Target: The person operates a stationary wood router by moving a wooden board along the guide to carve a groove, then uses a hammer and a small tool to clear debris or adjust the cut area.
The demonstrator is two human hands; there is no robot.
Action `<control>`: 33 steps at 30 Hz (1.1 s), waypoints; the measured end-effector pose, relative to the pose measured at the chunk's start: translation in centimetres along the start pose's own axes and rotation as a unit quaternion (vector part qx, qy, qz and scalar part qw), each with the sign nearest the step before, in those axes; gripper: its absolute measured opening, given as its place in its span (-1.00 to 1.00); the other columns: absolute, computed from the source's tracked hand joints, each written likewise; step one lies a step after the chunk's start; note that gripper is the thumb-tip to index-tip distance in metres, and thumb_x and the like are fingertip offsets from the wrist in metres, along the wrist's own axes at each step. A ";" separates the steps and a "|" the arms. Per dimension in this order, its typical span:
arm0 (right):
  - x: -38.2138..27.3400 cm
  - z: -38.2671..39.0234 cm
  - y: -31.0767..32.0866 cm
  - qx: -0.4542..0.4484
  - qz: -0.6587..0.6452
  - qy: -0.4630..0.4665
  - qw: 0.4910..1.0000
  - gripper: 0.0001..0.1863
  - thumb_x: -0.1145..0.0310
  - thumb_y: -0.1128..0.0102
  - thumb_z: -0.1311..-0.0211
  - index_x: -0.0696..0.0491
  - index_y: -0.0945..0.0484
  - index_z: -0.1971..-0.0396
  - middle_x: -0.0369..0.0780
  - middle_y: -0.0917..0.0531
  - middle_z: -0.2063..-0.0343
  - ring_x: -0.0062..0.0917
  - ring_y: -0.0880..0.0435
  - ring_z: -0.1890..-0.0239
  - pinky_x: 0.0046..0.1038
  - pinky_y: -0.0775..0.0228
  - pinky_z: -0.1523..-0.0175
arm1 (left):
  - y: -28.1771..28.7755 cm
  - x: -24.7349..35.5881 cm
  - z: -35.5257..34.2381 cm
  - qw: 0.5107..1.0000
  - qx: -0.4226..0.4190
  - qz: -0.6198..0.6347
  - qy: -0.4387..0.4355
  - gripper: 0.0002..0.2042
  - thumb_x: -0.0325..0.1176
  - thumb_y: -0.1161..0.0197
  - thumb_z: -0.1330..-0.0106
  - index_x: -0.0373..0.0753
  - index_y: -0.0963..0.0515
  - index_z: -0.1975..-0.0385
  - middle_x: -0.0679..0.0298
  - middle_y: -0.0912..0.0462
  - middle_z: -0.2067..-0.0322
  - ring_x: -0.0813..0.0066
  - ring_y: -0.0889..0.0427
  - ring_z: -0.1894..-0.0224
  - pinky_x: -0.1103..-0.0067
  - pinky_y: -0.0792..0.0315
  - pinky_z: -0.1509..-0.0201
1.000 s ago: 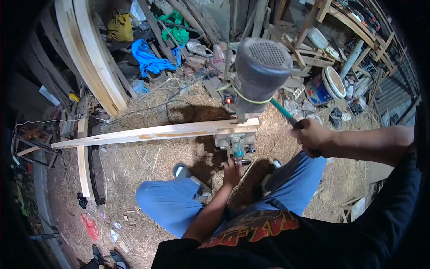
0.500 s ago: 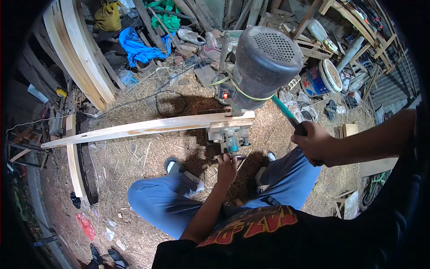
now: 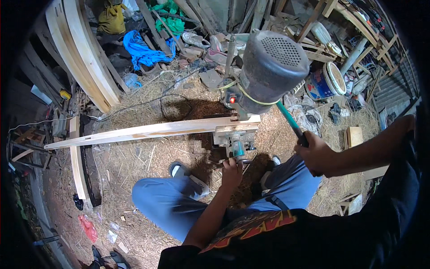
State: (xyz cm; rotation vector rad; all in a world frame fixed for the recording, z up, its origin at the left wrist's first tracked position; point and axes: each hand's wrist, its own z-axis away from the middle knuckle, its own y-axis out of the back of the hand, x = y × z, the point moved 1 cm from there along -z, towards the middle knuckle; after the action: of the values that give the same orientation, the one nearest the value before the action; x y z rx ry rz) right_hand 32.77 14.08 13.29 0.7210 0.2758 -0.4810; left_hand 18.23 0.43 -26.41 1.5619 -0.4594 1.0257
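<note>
A dark motor-driven machine (image 3: 273, 67) with a lit red switch stands before me, a pale plank (image 3: 170, 127) held horizontally in its vise (image 3: 235, 130) below the motor. The plank runs far to the left, over another piece of timber (image 3: 79, 175). My left hand (image 3: 231, 172) is closed on the vise's handwheel (image 3: 242, 161), partly hidden by my fingers. My right hand (image 3: 313, 152) grips the green lever (image 3: 289, 116) on the machine's right side. The underside of the motor hides where any cutter meets the wood.
Tall boards (image 3: 83, 54) lean at upper left. Behind lie a blue cloth (image 3: 141, 47), shoes (image 3: 197, 40), cables (image 3: 174, 96) and scrap timber. A paint bucket (image 3: 324, 80) sits at upper right. Dark sandals (image 3: 118, 259) show at the lower left. Shavings and straw cover the ground (image 3: 143, 157).
My right hand has moved down toward my body, bringing the lever's handle with it and tilting it more steeply. My left hand stays at the handwheel. The whole view has shifted slightly.
</note>
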 end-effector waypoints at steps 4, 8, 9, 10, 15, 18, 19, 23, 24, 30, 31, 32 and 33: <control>0.9 -0.3 -0.1 0.007 -0.029 0.043 0.999 -0.76 0.30 -0.12 -0.44 0.05 -0.30 0.08 -0.23 -0.43 0.58 -0.50 -0.36 0.85 -0.38 -0.15 0.80 | -3.4 -3.0 -0.7 1.000 -0.014 0.003 -0.001 -0.56 -0.03 -0.07 -0.52 -0.28 -0.32 -0.13 -0.31 -0.47 0.06 -0.48 -0.59 0.14 -0.10 -0.52 0.09; 2.7 -2.9 -0.6 0.045 -0.126 0.144 0.981 -0.46 0.34 -0.20 -0.40 0.12 -0.32 -0.31 -0.27 -0.61 0.27 -0.59 -0.58 0.19 -0.39 -0.50 0.13 | 0.9 -0.8 -0.3 0.986 -0.117 0.001 0.118 -0.44 0.09 0.03 -0.54 -0.18 -0.19 -0.33 -0.39 -0.33 -0.20 -0.50 -0.50 -0.12 -0.07 -0.46 -0.17; 3.4 -3.6 -0.7 0.027 -0.169 0.196 0.965 -0.45 0.32 -0.21 -0.40 0.10 -0.34 -0.33 -0.26 -0.63 0.20 -0.59 -0.56 0.10 -0.43 -0.43 0.01 | 1.0 -1.5 -0.5 0.990 -0.112 0.020 0.086 -0.40 0.09 0.01 -0.54 -0.17 -0.12 -0.38 -0.35 -0.29 -0.27 -0.45 -0.48 -0.17 -0.01 -0.43 -0.24; 3.9 -4.8 -0.8 0.004 -0.205 0.251 0.946 -0.44 0.30 -0.22 -0.41 0.08 -0.36 -0.35 -0.25 -0.65 0.13 -0.59 -0.53 0.01 -0.47 -0.35 -0.10 | 1.2 -2.5 -0.4 0.992 -0.102 0.042 0.060 -0.36 0.09 0.00 -0.54 -0.16 -0.04 -0.44 -0.31 -0.25 -0.34 -0.40 -0.45 -0.23 0.06 -0.41 -0.30; 4.1 -2.3 0.3 -0.025 -0.294 0.292 0.910 -0.70 0.31 -0.21 -0.41 0.05 -0.69 -0.06 -0.30 -0.67 -0.03 -0.61 -0.48 -0.19 -0.56 -0.16 -0.33 | 2.2 -3.9 -0.2 0.958 -0.187 0.015 0.218 -0.14 0.15 -0.14 -0.44 -0.30 0.07 -0.49 -0.29 -0.53 -0.19 -0.23 -0.51 -0.27 0.16 -0.40 -0.34; 4.2 -1.0 0.4 -0.013 -0.316 0.411 0.855 -0.65 0.20 -0.03 -0.50 0.11 -0.72 0.09 -0.18 -0.72 0.05 -0.48 -0.52 -0.22 -0.43 -0.21 -0.36 | 2.7 -3.9 0.2 0.944 -0.270 -0.109 0.157 -0.31 0.23 0.27 -0.53 -0.24 -0.39 -0.32 -0.22 -0.59 -0.13 -0.18 -0.55 -0.23 0.11 -0.39 -0.31; 4.9 -1.5 0.2 -0.050 -0.339 0.454 0.823 -0.60 0.14 0.04 -0.52 0.11 -0.70 0.20 -0.15 -0.73 0.14 -0.43 -0.56 -0.15 -0.39 -0.22 -0.36 | 1.9 -5.1 0.4 0.944 -0.270 -0.107 0.154 -0.31 0.22 0.29 -0.54 -0.25 -0.44 -0.28 -0.21 -0.58 -0.14 -0.18 -0.55 -0.23 0.10 -0.39 -0.32; 6.7 -6.9 -3.2 -0.038 -0.419 0.650 0.633 -0.33 -0.09 0.36 -0.55 0.07 -0.51 0.59 -0.12 -0.63 0.48 -0.33 -0.60 0.22 -0.31 -0.31 -0.20 | -0.1 -7.7 0.5 0.951 -0.248 -0.121 0.140 -0.31 0.19 0.34 -0.55 -0.28 -0.54 -0.18 -0.21 -0.57 -0.14 -0.18 -0.54 -0.23 0.10 -0.37 -0.34; 7.2 -7.4 -4.1 0.019 -0.432 0.698 0.571 -0.27 -0.15 0.44 -0.55 0.05 -0.43 0.67 -0.13 -0.58 0.57 -0.32 -0.58 0.33 -0.31 -0.34 -0.13 | -0.5 -6.3 0.7 0.952 -0.247 -0.130 0.127 -0.31 0.18 0.34 -0.55 -0.28 -0.55 -0.18 -0.22 -0.57 -0.14 -0.18 -0.54 -0.23 0.10 -0.37 -0.34; 3.6 -7.2 -3.0 0.123 -0.467 0.701 0.525 -0.24 -0.31 0.56 -0.49 0.04 -0.28 0.64 -0.26 -0.34 0.65 -0.48 -0.30 0.53 -0.37 -0.16 0.27 | 0.3 -4.3 1.1 0.956 -0.163 -0.116 0.214 -0.34 0.21 0.12 -0.48 -0.34 -0.66 0.00 -0.25 -0.66 0.01 -0.14 -0.62 -0.14 0.14 -0.45 -0.25; 1.7 -6.7 -1.7 0.124 -0.480 0.672 0.551 -0.27 -0.28 0.55 -0.52 0.02 -0.30 0.60 -0.25 -0.36 0.64 -0.50 -0.32 0.53 -0.37 -0.19 0.27 | 0.7 -4.8 1.5 0.957 -0.146 -0.120 0.218 -0.33 0.23 0.09 -0.46 -0.34 -0.67 0.02 -0.25 -0.67 0.02 -0.13 -0.63 -0.14 0.15 -0.46 -0.24; -0.4 -6.4 0.3 0.128 -0.489 0.641 0.578 -0.30 -0.25 0.54 -0.55 0.01 -0.33 0.56 -0.25 -0.39 0.62 -0.51 -0.34 0.52 -0.36 -0.21 0.27 | 0.9 -4.2 1.5 0.953 -0.150 -0.104 0.240 -0.32 0.24 0.08 -0.45 -0.34 -0.67 0.03 -0.22 -0.69 0.05 -0.11 -0.66 -0.09 0.16 -0.48 -0.20; -2.1 -6.6 2.5 0.137 -0.469 0.657 0.574 -0.30 -0.23 0.53 -0.58 0.03 -0.40 0.45 -0.27 -0.45 0.56 -0.56 -0.40 0.45 -0.41 -0.26 0.20 | 0.9 -2.8 1.4 0.948 -0.157 -0.088 0.261 -0.32 0.26 0.06 -0.43 -0.34 -0.68 0.05 -0.19 -0.71 0.08 -0.08 -0.70 -0.04 0.16 -0.50 -0.16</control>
State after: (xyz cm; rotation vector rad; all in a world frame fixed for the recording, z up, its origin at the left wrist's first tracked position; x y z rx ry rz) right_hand 31.73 20.94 10.73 1.1116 2.1508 -0.9266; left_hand 16.54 -1.79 -28.06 0.9775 -0.1031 1.1138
